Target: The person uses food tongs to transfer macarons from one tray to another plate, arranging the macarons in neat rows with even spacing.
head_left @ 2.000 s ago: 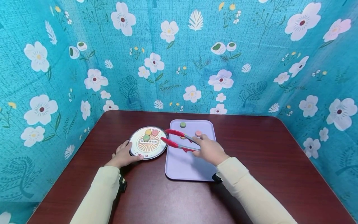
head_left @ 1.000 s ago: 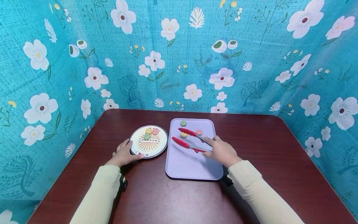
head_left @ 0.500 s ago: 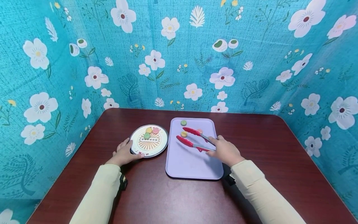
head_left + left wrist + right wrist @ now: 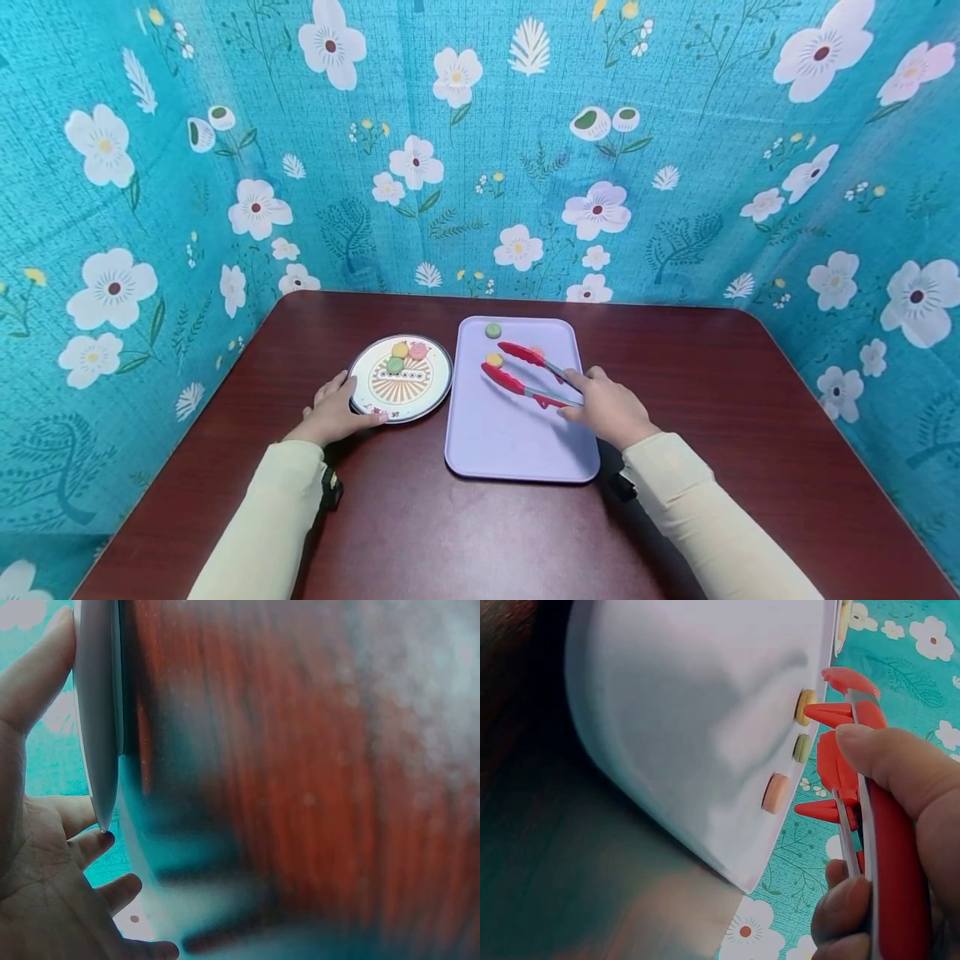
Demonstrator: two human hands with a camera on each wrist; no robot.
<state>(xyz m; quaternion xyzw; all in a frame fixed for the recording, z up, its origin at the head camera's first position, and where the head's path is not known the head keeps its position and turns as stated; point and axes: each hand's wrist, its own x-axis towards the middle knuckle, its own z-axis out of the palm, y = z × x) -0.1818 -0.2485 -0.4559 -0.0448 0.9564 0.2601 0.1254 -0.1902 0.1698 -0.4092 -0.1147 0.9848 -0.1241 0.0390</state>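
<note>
My left hand holds the near-left rim of a round white plate, thumb over the edge; in the left wrist view the plate stands edge-on against the thumb and fingers. Yellow, pink and green macarons sit together on it. My right hand grips red-and-steel tongs, spread apart with nothing between the tips, over a lilac tray. The tray bears a green macaron, a yellow macaron by the tips, and a pink macaron, partly behind the tongs in the head view.
Plate and tray lie side by side on a dark reddish-brown table. Blue flowered cloth hangs behind the table and along both sides. A dark band is on the left wrist.
The right hand has drawn the spread tongs from beside the plate rightward over the tray, by the yellow macaron, lately only slightly. The left hand stays on the plate.
</note>
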